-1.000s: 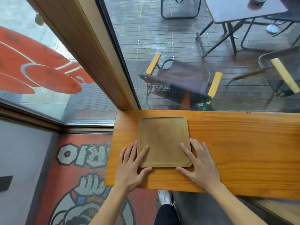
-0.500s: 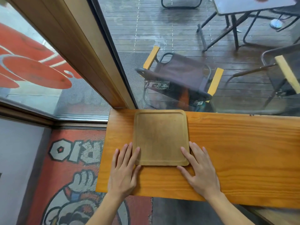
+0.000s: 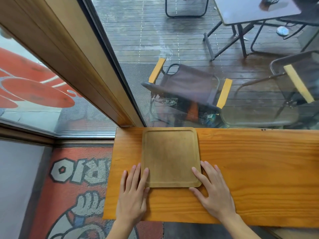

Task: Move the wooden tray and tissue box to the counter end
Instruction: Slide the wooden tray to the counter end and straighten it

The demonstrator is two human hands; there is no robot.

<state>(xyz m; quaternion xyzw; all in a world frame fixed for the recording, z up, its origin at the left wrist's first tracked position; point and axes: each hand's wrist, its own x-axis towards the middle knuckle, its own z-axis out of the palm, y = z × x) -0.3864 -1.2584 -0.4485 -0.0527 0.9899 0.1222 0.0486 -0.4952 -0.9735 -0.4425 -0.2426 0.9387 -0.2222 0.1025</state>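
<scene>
The wooden tray (image 3: 170, 156) lies bare on the counter (image 3: 250, 169); left hand (image 3: 132, 195) and right hand (image 3: 213, 192) rest flat, fingers spread, grip loose, touching its near corners.

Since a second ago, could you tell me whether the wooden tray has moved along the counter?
Yes: the wooden tray has slid away from the person; its far edge now meets the counter edge by the window.

Wooden tray (image 3: 170, 156): square, rounded corners, shallow rim, empty; lay flat between both hands' fingers (image 3: 144, 176), near corners under the fingertips.

The counter (image 3: 241, 169) runs off the right edge; tissue box unseen.
</scene>
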